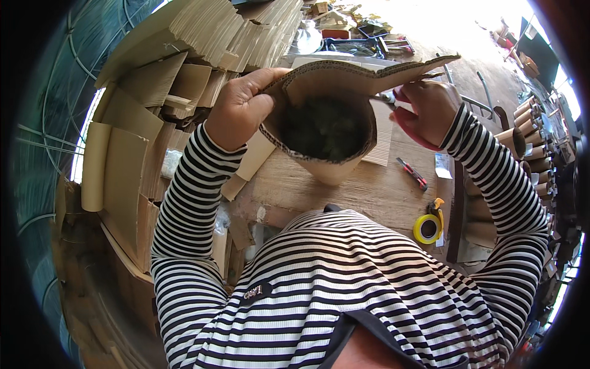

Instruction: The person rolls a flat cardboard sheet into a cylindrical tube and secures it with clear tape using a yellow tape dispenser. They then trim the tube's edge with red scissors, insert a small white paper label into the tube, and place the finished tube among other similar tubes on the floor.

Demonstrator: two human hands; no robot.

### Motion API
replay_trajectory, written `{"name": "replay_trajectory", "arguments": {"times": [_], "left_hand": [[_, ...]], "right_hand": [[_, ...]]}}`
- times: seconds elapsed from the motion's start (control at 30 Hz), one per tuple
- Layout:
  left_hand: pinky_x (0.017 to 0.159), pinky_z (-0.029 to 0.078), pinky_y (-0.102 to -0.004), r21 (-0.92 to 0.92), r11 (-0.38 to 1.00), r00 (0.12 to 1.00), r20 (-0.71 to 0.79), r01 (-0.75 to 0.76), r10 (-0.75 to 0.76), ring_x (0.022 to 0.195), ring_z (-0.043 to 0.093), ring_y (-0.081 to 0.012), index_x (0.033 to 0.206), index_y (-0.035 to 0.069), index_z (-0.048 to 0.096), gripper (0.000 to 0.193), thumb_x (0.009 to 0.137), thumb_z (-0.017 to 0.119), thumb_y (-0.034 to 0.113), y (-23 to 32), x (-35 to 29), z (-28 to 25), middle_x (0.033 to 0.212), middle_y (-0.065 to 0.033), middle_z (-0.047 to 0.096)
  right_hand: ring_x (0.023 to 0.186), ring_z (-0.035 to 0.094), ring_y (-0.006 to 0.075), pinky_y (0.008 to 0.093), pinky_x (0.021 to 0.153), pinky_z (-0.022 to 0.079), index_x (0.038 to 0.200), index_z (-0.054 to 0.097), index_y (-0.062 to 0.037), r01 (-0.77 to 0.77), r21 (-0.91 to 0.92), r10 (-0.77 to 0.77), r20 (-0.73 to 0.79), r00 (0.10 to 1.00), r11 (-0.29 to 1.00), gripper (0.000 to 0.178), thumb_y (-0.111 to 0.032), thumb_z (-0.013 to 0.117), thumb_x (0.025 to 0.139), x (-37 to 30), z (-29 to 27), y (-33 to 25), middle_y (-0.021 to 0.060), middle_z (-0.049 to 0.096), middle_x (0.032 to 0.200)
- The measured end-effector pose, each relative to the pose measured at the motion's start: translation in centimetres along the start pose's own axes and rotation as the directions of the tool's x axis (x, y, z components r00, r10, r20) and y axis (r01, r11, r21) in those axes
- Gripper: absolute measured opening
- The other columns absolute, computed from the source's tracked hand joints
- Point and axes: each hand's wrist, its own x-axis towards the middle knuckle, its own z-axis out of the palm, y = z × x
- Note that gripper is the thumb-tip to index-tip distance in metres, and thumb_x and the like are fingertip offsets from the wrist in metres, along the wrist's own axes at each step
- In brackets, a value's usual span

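Glare upper right, black edges, fisheye bending

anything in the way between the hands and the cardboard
Nothing visible blocks them: the left hand grips the cardboard directly at its rim. Only the red-handled tool, held in the right hand, comes between that hand and the cardboard's right side. The knife and tape lie clear on the table.

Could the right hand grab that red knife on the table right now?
Probably not straight away: the right hand grips a red-handled tool, though nothing covers the knife on the wooden table.
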Motion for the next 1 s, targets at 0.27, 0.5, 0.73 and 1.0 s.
{"name": "replay_trajectory", "arguments": {"times": [0.27, 0.5, 0.73, 1.0], "left_hand": [[0.097, 0.051, -0.0263, -0.055, 0.997, 0.997, 0.058, -0.051, 0.055, 0.107, 0.065, -0.0137, 0.135, -0.008, 0.059, 0.053, 0.085, 0.042, -0.005, -0.3, 0.6, 0.0, 0.117, -0.0106, 0.071], [0.103, 0.050, -0.0284, -0.145, 0.978, 0.971, 0.165, -0.148, 0.172, 0.110, 0.065, -0.0148, 0.128, -0.003, 0.067, 0.047, 0.086, 0.046, -0.010, -1.9, 3.0, -2.0, 0.116, -0.0086, 0.072], [0.105, 0.044, -0.0301, -0.038, 0.952, 0.938, 0.165, -0.303, 0.305, 0.114, 0.060, -0.0192, 0.121, -0.007, 0.067, 0.048, 0.076, 0.051, -0.009, -2.5, 5.6, -0.8, 0.117, -0.0094, 0.063], [0.097, 0.048, -0.0274, -0.086, 0.940, 0.907, 0.246, -0.330, 0.341, 0.108, 0.064, -0.0167, 0.118, -0.005, 0.072, 0.036, 0.084, 0.057, -0.008, -1.9, 7.1, -0.9, 0.113, -0.0086, 0.068]], "right_hand": [[0.091, 0.072, 0.0286, 0.0415, 0.084, 0.057, 0.111, 0.066, -0.0073, 0.036, -0.029, -0.038, -0.059, 0.998, 0.999, 0.038, -0.028, 0.079, 0.082, -0.3, -0.4, -0.9, 0.0088, 0.073, 0.100], [0.084, 0.073, 0.0293, 0.0405, 0.074, 0.060, 0.103, 0.068, -0.0072, 0.126, -0.166, -0.120, 0.048, 0.992, 0.978, 0.032, -0.022, 0.080, 0.077, -0.5, -2.4, 0.3, 0.0107, 0.074, 0.096], [0.094, 0.071, 0.0300, 0.0412, 0.086, 0.057, 0.110, 0.065, -0.0090, -0.017, -0.061, 0.011, -0.092, 0.996, 0.998, 0.036, -0.025, 0.079, 0.080, -1.2, -1.6, -0.7, 0.0084, 0.073, 0.102], [0.085, 0.073, 0.0287, 0.0400, 0.083, 0.058, 0.104, 0.068, -0.0085, -0.027, -0.237, 0.042, 0.057, 0.997, 0.971, 0.029, -0.029, 0.074, 0.084, -1.2, -2.7, -0.9, 0.0082, 0.075, 0.092]]}}
